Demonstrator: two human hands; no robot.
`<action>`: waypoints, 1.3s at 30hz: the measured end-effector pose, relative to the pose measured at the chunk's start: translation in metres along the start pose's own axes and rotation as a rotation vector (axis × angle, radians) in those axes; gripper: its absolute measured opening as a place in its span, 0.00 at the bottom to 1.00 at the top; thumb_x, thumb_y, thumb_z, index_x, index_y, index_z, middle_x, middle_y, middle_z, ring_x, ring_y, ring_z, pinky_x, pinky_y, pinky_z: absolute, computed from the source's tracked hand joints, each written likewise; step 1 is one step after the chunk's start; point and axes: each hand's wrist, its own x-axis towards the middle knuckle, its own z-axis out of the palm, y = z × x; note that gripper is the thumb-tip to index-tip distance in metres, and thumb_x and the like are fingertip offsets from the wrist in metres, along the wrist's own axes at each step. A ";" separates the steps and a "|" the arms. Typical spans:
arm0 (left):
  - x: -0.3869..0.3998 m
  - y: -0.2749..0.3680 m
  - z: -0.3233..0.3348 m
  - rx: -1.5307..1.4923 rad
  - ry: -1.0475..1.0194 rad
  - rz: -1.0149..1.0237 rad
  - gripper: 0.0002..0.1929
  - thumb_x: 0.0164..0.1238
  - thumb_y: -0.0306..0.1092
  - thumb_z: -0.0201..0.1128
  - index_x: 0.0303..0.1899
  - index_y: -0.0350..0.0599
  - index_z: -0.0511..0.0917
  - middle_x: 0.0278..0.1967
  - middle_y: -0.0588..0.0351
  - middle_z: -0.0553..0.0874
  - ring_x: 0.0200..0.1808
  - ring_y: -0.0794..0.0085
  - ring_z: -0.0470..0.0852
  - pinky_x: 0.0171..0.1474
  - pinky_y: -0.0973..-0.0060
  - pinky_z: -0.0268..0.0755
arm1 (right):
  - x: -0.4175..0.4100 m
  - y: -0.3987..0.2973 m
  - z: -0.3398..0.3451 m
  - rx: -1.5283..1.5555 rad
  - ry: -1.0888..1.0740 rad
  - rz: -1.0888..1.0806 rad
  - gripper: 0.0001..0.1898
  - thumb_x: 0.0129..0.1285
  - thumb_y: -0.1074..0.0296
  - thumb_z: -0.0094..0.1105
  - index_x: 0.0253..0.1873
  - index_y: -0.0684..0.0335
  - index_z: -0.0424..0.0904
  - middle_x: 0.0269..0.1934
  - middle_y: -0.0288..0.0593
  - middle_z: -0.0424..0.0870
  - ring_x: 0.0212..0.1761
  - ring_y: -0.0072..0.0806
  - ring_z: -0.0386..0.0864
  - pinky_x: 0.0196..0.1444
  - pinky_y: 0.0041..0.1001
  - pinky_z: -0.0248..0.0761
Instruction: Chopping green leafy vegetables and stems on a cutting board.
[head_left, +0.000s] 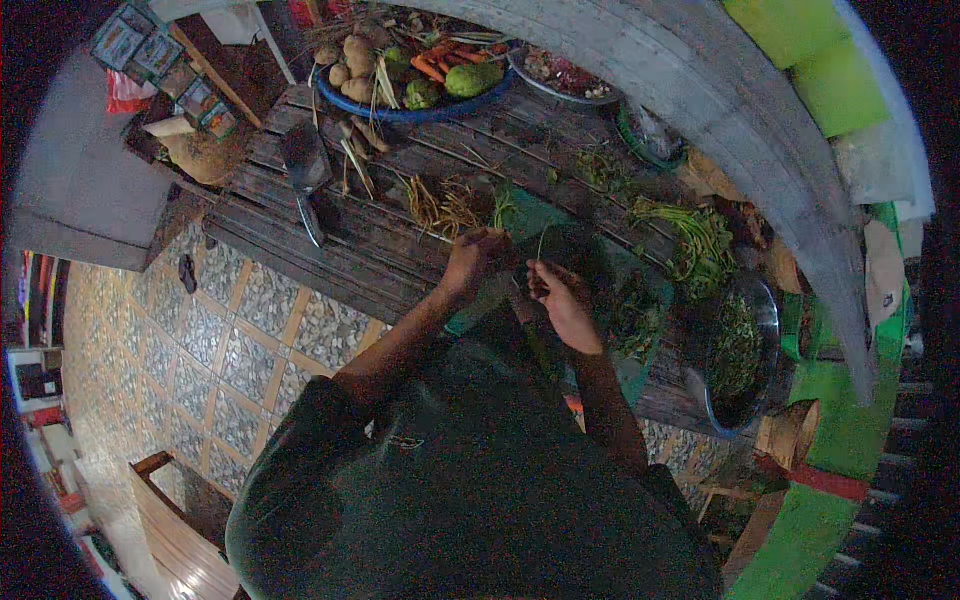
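Note:
My right hand pinches a thin green stem that rises above the fingertips. Just left of it is my left hand, fingers curled; what they hold is too dark to make out. Both hands are over a green cutting board on a slatted wooden table. Beyond my left hand lies a bunch of brownish roots, with a few green leaves at its right. Chopped greens lie on the board's right part. To the right rests a bundle of green leafy stems.
A blue basin of potatoes, carrots and green gourds stands at the back, beside a metal tray. A cleaver lies at left. A metal bowl at right holds cut greens. Behind the table runs a grey ledge.

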 end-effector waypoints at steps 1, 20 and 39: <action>0.000 -0.004 -0.004 0.000 0.003 0.001 0.11 0.74 0.37 0.57 0.42 0.38 0.79 0.35 0.59 0.83 0.36 0.71 0.81 0.43 0.69 0.75 | -0.001 -0.002 0.002 0.000 -0.002 0.002 0.14 0.72 0.58 0.58 0.51 0.63 0.83 0.37 0.32 0.80 0.38 0.22 0.75 0.45 0.29 0.69; -0.005 -0.014 -0.020 0.588 -0.147 0.298 0.09 0.70 0.33 0.62 0.46 0.40 0.82 0.33 0.60 0.85 0.30 0.74 0.81 0.37 0.74 0.76 | 0.002 0.014 0.017 -0.258 0.204 -0.116 0.13 0.68 0.57 0.64 0.42 0.63 0.82 0.32 0.32 0.79 0.34 0.20 0.76 0.37 0.26 0.69; -0.029 0.013 -0.057 0.219 0.208 -0.103 0.17 0.68 0.45 0.67 0.47 0.40 0.81 0.39 0.57 0.85 0.37 0.76 0.79 0.39 0.74 0.70 | 0.120 -0.032 0.023 -0.825 0.272 -0.852 0.10 0.71 0.67 0.56 0.41 0.68 0.80 0.27 0.43 0.79 0.29 0.31 0.78 0.38 0.31 0.73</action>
